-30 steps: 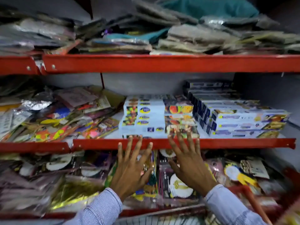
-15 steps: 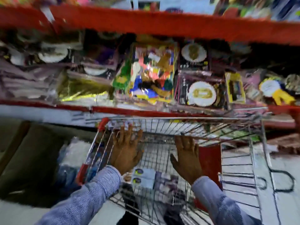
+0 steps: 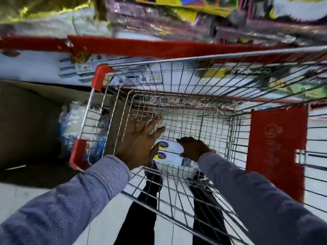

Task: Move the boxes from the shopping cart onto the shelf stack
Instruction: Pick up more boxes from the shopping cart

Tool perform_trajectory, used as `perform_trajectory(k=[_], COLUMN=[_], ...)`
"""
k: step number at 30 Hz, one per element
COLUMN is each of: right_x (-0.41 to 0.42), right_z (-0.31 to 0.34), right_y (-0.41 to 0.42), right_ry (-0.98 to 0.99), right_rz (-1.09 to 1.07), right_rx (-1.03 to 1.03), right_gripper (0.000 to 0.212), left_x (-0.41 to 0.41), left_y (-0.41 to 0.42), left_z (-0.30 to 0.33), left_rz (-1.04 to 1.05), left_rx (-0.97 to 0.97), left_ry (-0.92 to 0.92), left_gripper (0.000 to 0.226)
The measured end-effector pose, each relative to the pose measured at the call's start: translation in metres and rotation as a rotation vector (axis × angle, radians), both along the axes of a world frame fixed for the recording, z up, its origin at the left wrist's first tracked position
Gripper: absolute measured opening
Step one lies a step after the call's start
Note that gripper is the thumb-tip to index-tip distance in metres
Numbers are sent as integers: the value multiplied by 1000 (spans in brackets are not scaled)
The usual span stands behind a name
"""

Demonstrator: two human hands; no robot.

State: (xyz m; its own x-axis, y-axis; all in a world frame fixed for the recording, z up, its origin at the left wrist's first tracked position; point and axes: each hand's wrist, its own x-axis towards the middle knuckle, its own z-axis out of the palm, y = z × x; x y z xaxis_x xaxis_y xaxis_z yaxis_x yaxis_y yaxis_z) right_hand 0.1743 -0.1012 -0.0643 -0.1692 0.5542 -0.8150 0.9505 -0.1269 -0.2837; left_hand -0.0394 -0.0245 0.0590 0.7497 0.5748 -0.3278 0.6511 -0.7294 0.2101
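Observation:
Two white boxes with blue and yellow oval logos lie stacked on the wire floor of the shopping cart, near its close end. My left hand is at their left end, fingers spread, thumb by the logos. My right hand curls over their right end, fingers bent down onto the top box. The red shelf edge runs across just beyond the cart; the shelf stack of boxes is out of view.
Blurred packets of party goods fill the shelf above the red edge. A red panel hangs on the cart's right side. Left of the cart are clear plastic bags and a brown carton. My dark trouser legs show under the cart.
My view dropped from the shelf stack down into the cart. Both hands came down from the shelf edge into the cart and reached the two white boxes; the right hand has curled onto them.

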Motion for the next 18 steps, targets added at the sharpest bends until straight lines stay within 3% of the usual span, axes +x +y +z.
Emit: perform_trajectory(k=[5, 8, 14, 18], right_x=[16, 22, 54, 68], right_z=[-4, 4, 19, 42], right_y=[10, 13, 11, 7], right_ry=[46, 24, -44, -14], right_rz=[6, -5, -57, -155], right_rx=[32, 134, 303, 367], right_gripper=[62, 57, 68, 71], left_x=[7, 12, 40, 54], left_y=[-7, -16, -29, -36], left_z=[-29, -48, -98, -113], left_rz=[-219, -414, -384, -332], left_rx=[-4, -76, -313, -351], left_ry=[-92, -36, 374, 456], left_gripper=[32, 20, 51, 47])
